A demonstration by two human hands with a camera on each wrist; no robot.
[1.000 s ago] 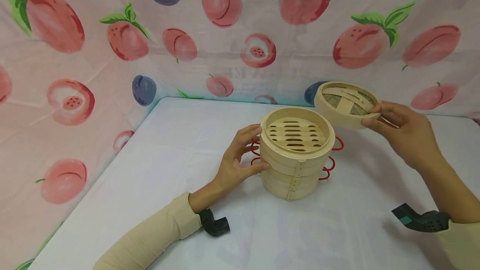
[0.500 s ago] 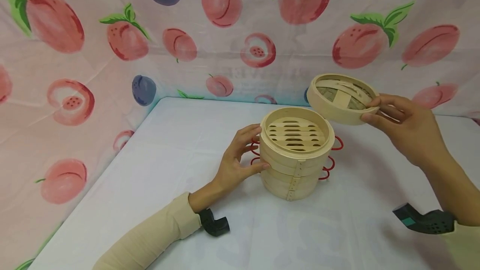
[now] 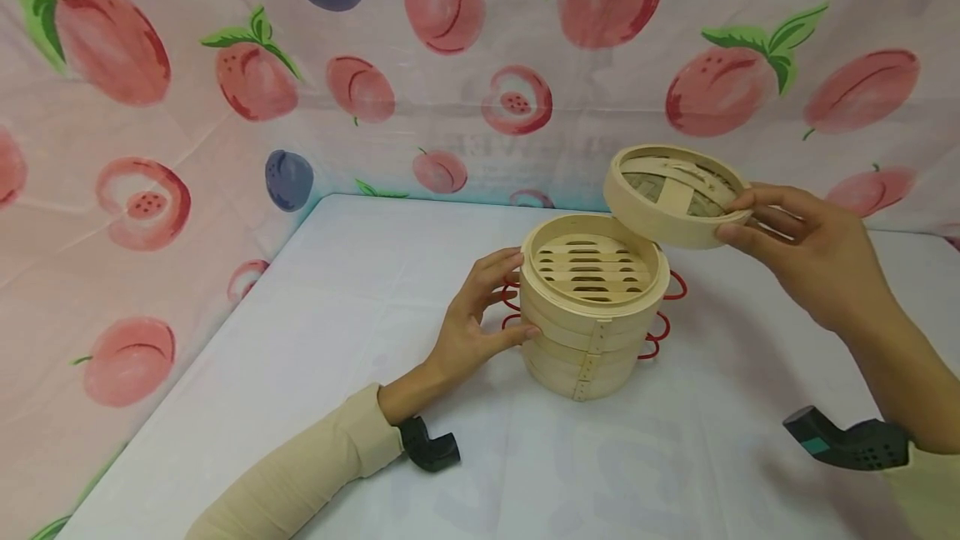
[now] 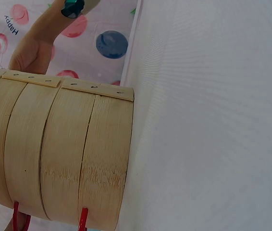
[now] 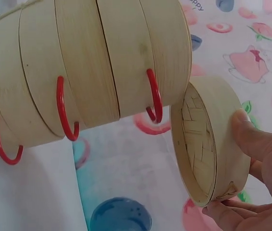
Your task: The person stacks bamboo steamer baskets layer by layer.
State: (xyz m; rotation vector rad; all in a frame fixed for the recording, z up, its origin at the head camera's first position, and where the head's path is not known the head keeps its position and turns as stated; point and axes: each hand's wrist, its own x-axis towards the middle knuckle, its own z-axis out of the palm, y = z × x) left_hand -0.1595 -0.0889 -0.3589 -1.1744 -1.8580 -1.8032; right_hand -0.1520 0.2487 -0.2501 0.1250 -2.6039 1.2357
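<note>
A stacked bamboo steamer [image 3: 581, 348] stands upright on the table, its slatted top tier uncovered and red loop handles on its sides. My left hand [image 3: 476, 315] holds the stack from the left, thumb at the front and fingers round the side. At the upper right, my right hand [image 3: 813, 257] pinches the rim of the woven bamboo lid [image 3: 667, 219]. The lid tilts above the steamer's right rear rim; whether they touch I cannot tell. Its hollow woven underside shows in the right wrist view, where the thumb of the right hand [image 5: 265, 154] presses the outer wall.
White cloth covers the table [image 3: 337, 298]. Behind and to the left hangs a fruit-print curtain [image 3: 315, 140]. A red handle [image 3: 677, 286] juts from the steamer's right side. Dark wrist devices sit at both sleeves.
My right hand has carried the lid left and slightly up, so it now overlaps the steamer's right rear rim in the head view. The left hand and the steamer stay put.
</note>
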